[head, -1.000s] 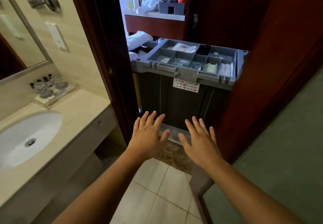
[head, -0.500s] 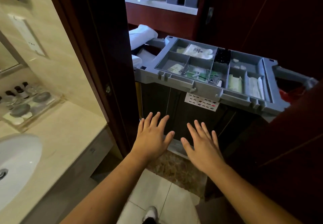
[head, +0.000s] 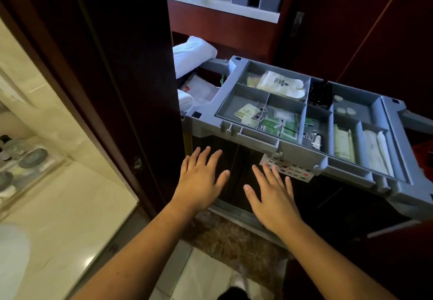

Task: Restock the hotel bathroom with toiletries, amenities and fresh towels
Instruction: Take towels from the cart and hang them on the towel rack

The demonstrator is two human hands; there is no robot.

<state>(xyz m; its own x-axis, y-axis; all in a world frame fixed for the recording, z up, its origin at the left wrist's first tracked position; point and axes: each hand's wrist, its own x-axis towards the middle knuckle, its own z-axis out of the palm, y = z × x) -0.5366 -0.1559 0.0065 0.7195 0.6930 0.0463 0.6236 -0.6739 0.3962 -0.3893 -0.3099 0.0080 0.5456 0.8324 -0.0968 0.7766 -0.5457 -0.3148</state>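
Note:
A grey compartment tray tops a housekeeping cart in the doorway. Its sections hold white sachets, green packets, small soaps and long wrapped items. White folded towels lie behind the tray at its left. My left hand and my right hand are stretched out flat, fingers spread, in front of the cart's dark side, just below the tray. Neither hand holds anything.
A dark wooden door frame stands left of the cart. The beige vanity counter lies at the left with a clear amenity tray of small bottles. A shelf with bottles and a grey caddy sits behind the cart.
The view has moved closer to the cart and looks down more into the tray. Both hands have stayed spread and empty, now nearer the tray's front edge.

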